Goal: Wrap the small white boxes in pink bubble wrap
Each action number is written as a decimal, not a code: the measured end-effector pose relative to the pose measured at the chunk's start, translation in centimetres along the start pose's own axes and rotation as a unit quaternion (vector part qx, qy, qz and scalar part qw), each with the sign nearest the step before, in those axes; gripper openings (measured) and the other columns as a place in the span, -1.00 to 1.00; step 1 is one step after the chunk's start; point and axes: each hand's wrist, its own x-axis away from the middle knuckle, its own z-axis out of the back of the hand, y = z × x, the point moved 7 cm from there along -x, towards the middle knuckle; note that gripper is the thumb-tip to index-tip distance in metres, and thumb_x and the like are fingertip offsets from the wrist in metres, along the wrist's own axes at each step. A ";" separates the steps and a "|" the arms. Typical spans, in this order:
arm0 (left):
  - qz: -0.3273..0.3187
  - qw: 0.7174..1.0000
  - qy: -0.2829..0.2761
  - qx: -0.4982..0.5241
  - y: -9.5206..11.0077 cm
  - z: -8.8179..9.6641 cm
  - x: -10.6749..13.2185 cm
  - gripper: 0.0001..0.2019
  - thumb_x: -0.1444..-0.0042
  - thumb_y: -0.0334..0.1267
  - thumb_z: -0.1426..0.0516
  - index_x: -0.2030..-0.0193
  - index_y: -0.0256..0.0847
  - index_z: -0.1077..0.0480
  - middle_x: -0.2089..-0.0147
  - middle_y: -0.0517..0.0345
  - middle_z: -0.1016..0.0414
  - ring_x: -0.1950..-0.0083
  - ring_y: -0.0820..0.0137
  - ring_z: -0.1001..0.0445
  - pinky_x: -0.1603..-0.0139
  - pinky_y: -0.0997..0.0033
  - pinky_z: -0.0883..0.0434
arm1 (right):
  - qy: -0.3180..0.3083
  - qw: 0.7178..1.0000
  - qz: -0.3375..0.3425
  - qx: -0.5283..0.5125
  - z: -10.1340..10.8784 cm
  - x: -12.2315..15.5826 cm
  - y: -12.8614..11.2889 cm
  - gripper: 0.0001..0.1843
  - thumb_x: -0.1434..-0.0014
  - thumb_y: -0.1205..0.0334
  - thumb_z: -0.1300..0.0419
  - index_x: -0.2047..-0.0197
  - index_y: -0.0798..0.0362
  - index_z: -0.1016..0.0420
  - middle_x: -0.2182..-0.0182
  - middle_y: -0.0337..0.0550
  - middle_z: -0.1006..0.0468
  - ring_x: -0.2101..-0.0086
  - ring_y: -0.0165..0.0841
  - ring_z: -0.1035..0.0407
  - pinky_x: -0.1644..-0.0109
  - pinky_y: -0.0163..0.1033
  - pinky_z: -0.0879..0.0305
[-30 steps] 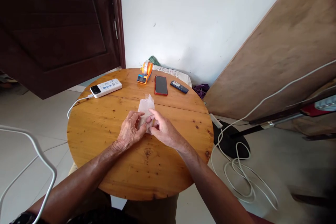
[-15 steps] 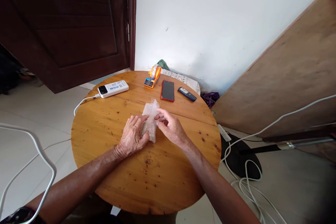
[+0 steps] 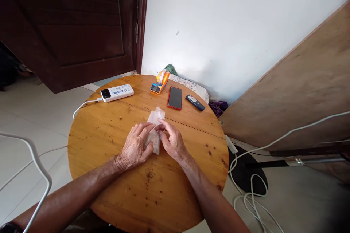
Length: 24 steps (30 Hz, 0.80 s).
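Note:
A translucent whitish packet that looks like bubble wrap (image 3: 153, 140) lies flat on the round wooden table (image 3: 175, 174), its narrow clear end (image 3: 158, 113) pointing away from me. My left hand (image 3: 136, 141) rests along the packet's left side, fingers stretched over it and thumb apart near the lower edge. From the right, my right hand (image 3: 172, 139) reaches over the packet's middle with bent fingers. Its index finger and thumb are apart, and I make out nothing held between them. Both hands partly cover the packet, and their fingertips nearly meet.
Beyond the hands lie a white power bank (image 3: 117, 93) with a cable, an orange and blue tape dispenser (image 3: 160, 81), a red-edged phone (image 3: 174, 98) and a dark blue handheld device (image 3: 195, 102). White cables (image 3: 255, 200) loop on the floor at right. A wall stands behind.
My right hand has come lower and closer to my left hand over the packet, its fingers more bent. The whole view has shifted slightly. My left hand stays on the packet.

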 end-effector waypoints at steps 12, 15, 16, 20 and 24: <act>-0.055 0.998 -0.022 0.011 0.4 -0.3 -0.1 -0.56 -0.09 -0.40 -0.03 -0.15 -0.23 -0.37 -0.15 -0.10 -0.41 -0.13 0.13 -0.37 -0.16 0.04 -0.37 | 0.009 0.998 -0.059 0.006 0.8 0.3 0.5 -0.57 -0.29 0.37 -0.01 -0.19 -0.03 -0.34 0.18 -0.14 -0.66 0.12 -0.27 -0.51 -0.10 -0.07 -0.32; -0.031 0.999 -0.013 0.002 0.0 -0.3 0.1 -0.57 -0.10 -0.38 -0.04 -0.14 -0.21 -0.36 -0.20 -0.12 -0.35 -0.14 0.10 -0.38 -0.15 0.00 -0.37 | 0.047 0.995 -0.091 -0.009 1.8 0.3 1.3 -0.62 -0.29 0.35 -0.02 -0.14 -0.04 -0.38 0.17 -0.15 -0.65 0.11 -0.28 -0.51 -0.10 -0.10 -0.34; -0.023 1.000 -0.013 0.001 -0.1 -0.3 0.2 -0.57 -0.11 -0.37 -0.04 -0.15 -0.20 -0.35 -0.21 -0.12 -0.34 -0.13 0.10 -0.38 -0.15 -0.02 -0.37 | 0.058 0.993 -0.099 -0.013 2.1 0.3 1.6 -0.65 -0.28 0.34 -0.04 -0.11 -0.03 -0.40 0.17 -0.14 -0.65 0.12 -0.29 -0.51 -0.09 -0.11 -0.35; -0.001 1.000 -0.020 0.009 -0.4 -0.3 0.1 -0.50 -0.11 -0.34 -0.05 -0.23 -0.16 -0.27 -0.17 -0.11 -0.37 -0.09 0.10 -0.39 -0.14 -0.05 -0.37 | 0.078 0.992 -0.102 -0.019 2.6 0.3 2.3 -0.74 -0.26 0.34 -0.06 0.02 -0.02 -0.48 0.20 -0.13 -0.63 0.18 -0.29 -0.50 -0.02 -0.15 -0.39; -0.003 0.999 -0.035 0.037 -0.4 -0.4 -0.1 -0.37 -0.09 -0.36 -0.04 -0.35 -0.16 -0.12 -0.14 -0.07 -0.41 -0.13 0.12 -0.36 -0.16 -0.01 -0.35 | 0.061 0.996 -0.066 0.015 2.9 0.0 1.9 -0.69 -0.24 0.42 -0.03 0.03 -0.01 -0.49 0.17 -0.10 -0.60 0.16 -0.28 -0.48 -0.01 -0.14 -0.40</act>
